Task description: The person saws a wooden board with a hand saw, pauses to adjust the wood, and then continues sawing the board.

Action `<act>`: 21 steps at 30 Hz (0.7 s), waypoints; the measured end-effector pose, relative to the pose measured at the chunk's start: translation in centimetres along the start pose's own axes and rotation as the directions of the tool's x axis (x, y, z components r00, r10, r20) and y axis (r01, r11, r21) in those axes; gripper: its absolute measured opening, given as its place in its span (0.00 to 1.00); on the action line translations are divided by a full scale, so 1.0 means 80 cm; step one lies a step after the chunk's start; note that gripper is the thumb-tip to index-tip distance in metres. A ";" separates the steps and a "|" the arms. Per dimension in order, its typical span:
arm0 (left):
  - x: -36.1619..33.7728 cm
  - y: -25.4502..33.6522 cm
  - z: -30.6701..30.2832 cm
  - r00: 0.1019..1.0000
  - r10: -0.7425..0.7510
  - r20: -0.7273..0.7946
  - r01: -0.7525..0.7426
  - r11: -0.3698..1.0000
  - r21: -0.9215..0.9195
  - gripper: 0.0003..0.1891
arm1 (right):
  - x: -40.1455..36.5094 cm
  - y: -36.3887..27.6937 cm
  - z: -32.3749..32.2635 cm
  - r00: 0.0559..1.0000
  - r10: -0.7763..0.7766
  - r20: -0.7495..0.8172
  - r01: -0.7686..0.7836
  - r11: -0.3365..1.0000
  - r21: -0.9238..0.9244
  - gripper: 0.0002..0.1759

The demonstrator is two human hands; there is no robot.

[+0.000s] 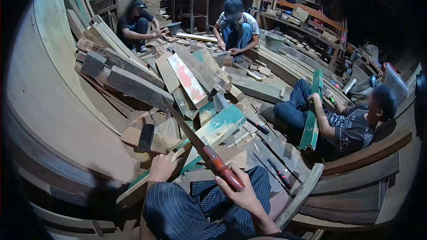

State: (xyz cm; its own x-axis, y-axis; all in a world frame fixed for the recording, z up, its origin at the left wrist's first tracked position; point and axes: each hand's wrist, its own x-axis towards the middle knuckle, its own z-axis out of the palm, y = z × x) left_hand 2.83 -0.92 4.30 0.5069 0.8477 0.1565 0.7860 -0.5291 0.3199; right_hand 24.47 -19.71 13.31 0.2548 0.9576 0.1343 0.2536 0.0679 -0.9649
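Note:
My right hand (240, 189) is closed around the reddish-brown handle of a long knife (189, 133), its blade slanting up to the left. The blade crosses in front of a wooden board (222, 124) with worn green paint. My left hand (163, 167) is closed at the near part of this board, beside my knee. A pale narrow edge of wood shows by its fingers, and part of the grip is hidden. Just beyond the left hand lies a dark phone-like slab (146, 137) on wood pieces.
Wood offcuts and beams (142, 89) are heaped ahead. Two screwdriver-like tools, one red and black (280, 173), lie at right. A person (356, 122) at right holds a green board (312, 111). Two others crouch behind the heap, near a grey bucket (273, 41).

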 end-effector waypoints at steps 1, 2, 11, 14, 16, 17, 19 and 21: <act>0.000 -0.001 0.001 1.000 0.002 0.000 -0.002 1.000 -0.003 0.20 | 0.001 0.003 0.001 1.000 -0.024 -0.005 0.024 1.000 -0.008 0.13; 0.001 -0.003 0.002 1.000 0.004 0.000 -0.004 1.000 -0.006 0.20 | 0.001 0.005 0.002 0.999 -0.047 -0.010 0.047 0.999 -0.016 0.14; 0.001 -0.009 0.008 0.999 0.032 -0.020 -0.032 0.999 -0.004 0.20 | 0.002 0.009 0.003 0.994 -0.107 -0.026 0.106 0.994 -0.029 0.14; 0.001 -0.005 0.005 1.000 0.014 -0.006 -0.014 1.000 0.002 0.20 | 0.002 0.008 0.003 0.994 -0.107 -0.029 0.107 0.994 -0.025 0.14; 0.001 -0.004 0.004 1.000 0.005 0.007 -0.005 1.000 0.004 0.20 | 0.001 0.009 0.003 0.995 -0.095 -0.026 0.095 0.995 -0.014 0.14; 0.001 -0.006 0.005 1.000 0.007 0.010 -0.007 1.000 -0.001 0.20 | 0.001 0.010 0.003 0.996 -0.087 -0.023 0.087 0.996 -0.006 0.14; 0.001 -0.005 0.004 1.000 0.008 0.012 -0.008 1.000 -0.006 0.20 | 0.001 0.012 0.002 0.998 -0.065 -0.015 0.065 0.998 0.006 0.14; 0.001 -0.001 -0.001 1.000 0.006 0.011 -0.005 1.000 -0.009 0.20 | 0.001 0.012 0.001 0.999 -0.032 -0.004 0.032 0.999 0.013 0.14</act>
State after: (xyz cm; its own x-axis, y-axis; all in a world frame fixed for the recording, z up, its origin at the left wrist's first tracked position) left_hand 2.79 -0.83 4.36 0.5153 0.8442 0.1475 0.7799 -0.5333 0.3276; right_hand 24.64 -19.56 12.35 0.2501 0.9539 0.1659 0.2499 0.1020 -0.9629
